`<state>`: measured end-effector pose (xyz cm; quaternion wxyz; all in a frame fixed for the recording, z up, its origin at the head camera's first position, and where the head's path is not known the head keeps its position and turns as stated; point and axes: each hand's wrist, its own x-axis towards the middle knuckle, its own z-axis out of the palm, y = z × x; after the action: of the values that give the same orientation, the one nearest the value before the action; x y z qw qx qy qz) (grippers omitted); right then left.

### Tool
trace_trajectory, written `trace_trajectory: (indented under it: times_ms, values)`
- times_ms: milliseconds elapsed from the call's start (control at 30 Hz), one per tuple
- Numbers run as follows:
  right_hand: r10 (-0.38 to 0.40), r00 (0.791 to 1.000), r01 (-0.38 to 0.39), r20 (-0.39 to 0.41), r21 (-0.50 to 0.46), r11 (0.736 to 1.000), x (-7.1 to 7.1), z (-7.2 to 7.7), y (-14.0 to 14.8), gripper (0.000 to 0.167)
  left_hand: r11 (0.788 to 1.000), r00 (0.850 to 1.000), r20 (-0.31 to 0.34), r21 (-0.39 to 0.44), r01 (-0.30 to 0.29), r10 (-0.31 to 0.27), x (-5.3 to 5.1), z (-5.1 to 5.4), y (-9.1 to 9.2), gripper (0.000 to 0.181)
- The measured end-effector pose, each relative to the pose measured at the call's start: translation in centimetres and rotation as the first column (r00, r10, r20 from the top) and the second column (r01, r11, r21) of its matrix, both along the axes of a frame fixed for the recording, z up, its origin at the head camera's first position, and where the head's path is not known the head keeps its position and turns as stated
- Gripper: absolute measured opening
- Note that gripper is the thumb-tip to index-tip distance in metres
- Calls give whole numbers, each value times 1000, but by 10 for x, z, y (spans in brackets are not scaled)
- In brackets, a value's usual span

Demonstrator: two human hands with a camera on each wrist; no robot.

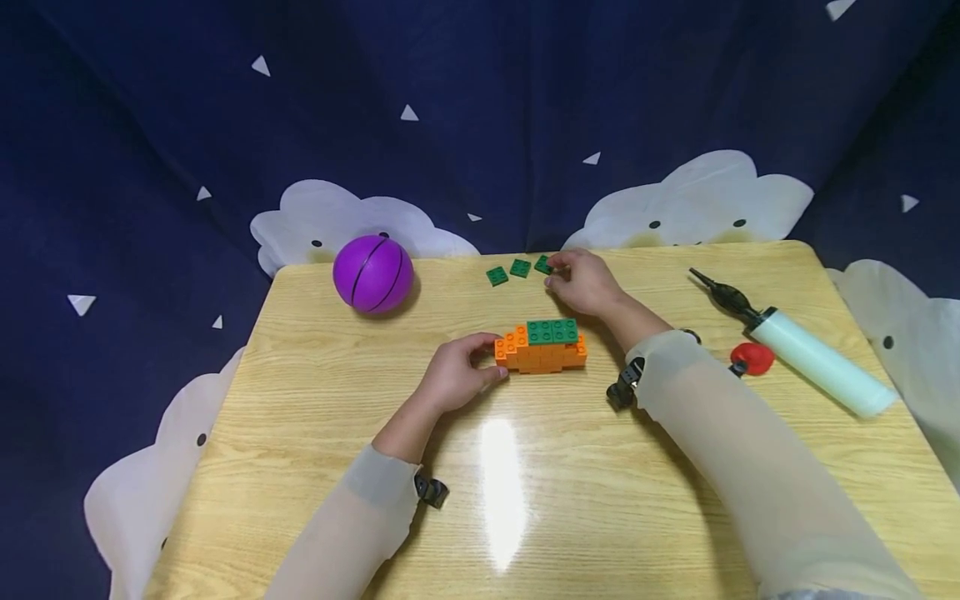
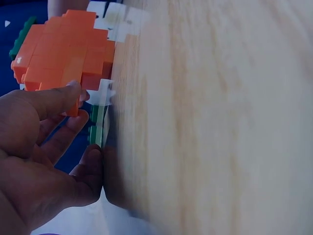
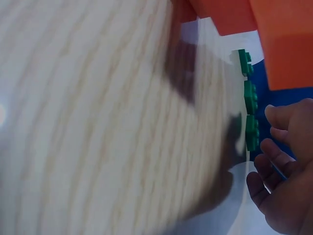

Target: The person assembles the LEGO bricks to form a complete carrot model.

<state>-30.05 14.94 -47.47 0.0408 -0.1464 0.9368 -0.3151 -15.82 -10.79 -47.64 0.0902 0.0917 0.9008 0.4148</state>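
Observation:
An orange toy-brick model (image 1: 538,358) with stepped sides stands near the middle of the table. Green bricks (image 1: 552,332) are fixed along its top. My left hand (image 1: 453,375) holds the model's left end between thumb and fingers; in the left wrist view the thumb (image 2: 66,98) lies against the orange side. Three loose, flat green bricks lie in a row by the far edge: a left one (image 1: 497,276), a middle one (image 1: 521,268) and a right one (image 1: 543,264). My right hand (image 1: 588,285) is at the right one, fingers apart and nothing visible between them.
A purple ball (image 1: 372,273) sits at the far left of the table (image 1: 315,467). To the right lie a pale blue hand pump (image 1: 821,362) with a black nozzle and a red object (image 1: 752,358) partly behind the right sleeve. A dark curtain (image 1: 480,100) hangs behind the far edge.

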Motion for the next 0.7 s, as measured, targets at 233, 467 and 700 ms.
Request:
trace_trajectory:
  times_ms: [233,467,700]
  values:
    - [1,1000,1,-31,72,997,-10,-3,2,42,1000,1000,-8,-5,9,-9,-1,1,3,49]
    - [-2,999,6,-46,80,997,-13,-8,-2,33,1000,1000,-10,-10,15,-16,0,2,3,48]
    - [-4,1000,6,-31,73,997,-10,-10,-5,17,1000,1000,-6,-17,8,-8,-1,1,0,49]
